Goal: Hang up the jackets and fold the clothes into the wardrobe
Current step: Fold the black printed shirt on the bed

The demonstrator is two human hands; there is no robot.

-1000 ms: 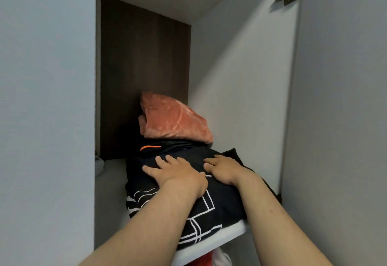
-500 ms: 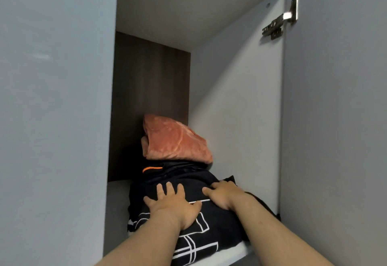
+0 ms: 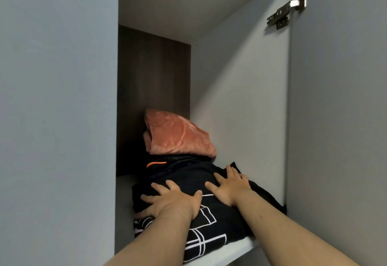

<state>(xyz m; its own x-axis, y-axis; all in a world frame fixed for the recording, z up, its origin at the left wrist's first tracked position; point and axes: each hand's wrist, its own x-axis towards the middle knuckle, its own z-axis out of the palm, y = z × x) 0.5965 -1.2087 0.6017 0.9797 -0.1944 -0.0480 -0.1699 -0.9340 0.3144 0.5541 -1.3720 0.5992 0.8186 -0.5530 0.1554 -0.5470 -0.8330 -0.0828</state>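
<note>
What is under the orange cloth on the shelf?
A black garment with an orange stripe lies under the orange cloth. What lies deeper, or behind it, is covered.

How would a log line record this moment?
left hand flat on black garment | right hand flat on it | garment on shelf | orange bundle behind

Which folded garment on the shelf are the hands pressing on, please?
The black garment with white line print at the front; the left hand and right hand lie flat on it. The salmon fleece behind is untouched.
</note>
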